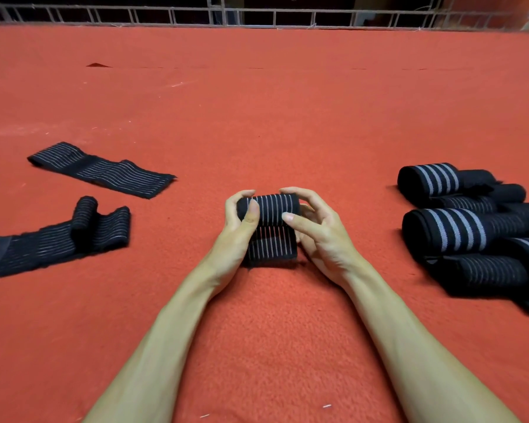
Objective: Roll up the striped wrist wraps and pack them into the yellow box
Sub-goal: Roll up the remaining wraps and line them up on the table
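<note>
i am clamping my left hand (239, 228) and right hand (321, 235) round the wrist wrap (272, 206) at twelve o'clock, stopping its coil loosening.

Black, pale-striped, one mid-roll.
The half-rolled wrap (268, 209) sits centre; flat wrap (101, 169) and partly curled wrap (55, 239) lie left; rolled wraps (458, 227) heaped right.

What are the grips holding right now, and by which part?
One striped wrist wrap: left grip and right grip hold its rolled part at both ends.
</note>
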Available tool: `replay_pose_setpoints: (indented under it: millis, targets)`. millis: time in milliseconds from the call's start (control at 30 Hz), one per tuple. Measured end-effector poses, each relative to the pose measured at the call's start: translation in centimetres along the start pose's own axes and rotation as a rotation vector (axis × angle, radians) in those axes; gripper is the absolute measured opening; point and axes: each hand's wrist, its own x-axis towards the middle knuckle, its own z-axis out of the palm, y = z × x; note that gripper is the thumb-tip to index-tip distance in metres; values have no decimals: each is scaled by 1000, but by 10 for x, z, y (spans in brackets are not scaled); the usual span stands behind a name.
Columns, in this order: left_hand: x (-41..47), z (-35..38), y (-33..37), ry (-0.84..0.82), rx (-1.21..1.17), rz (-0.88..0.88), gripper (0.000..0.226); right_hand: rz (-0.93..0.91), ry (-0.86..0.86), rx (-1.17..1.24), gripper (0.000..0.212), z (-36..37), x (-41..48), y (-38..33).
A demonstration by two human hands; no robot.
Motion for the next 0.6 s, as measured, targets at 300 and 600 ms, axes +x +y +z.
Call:
replay_pose_setpoints:
  millis: [300,600]
  targets:
    - [1,-8,-6,95,-103,3,45,-84,-17,-171,44,-2,0,5]
    - [3,-7,2,114,44,94,52,58,123,19,24,0,7,8]
